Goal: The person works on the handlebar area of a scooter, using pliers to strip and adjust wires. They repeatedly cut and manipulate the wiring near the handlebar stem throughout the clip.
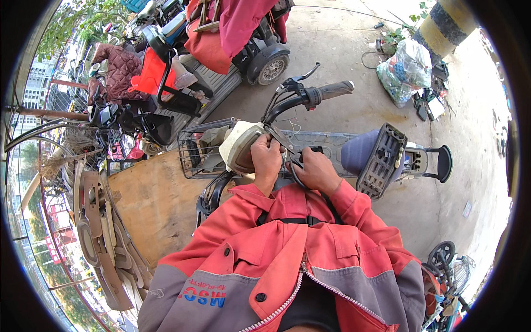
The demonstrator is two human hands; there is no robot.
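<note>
An electric scooter stands crosswise before me, with its cream headlamp housing at the left and its handlebar rising on the far side. The far handlebar end carries a grey grip and a black brake lever. My left hand is closed at the right edge of the housing, its fingertips pinching at a dark strip by the handlebar's middle. Just right of it, my right hand is curled around something dark near the handlebar's near side. What its fingers hold is mostly hidden.
A wire basket sits at the scooter's front, and a tilted grey seat part at its rear. A wooden board lies at left beside stacked tan panels. A loaded cart wheel and a filled plastic bag stand beyond.
</note>
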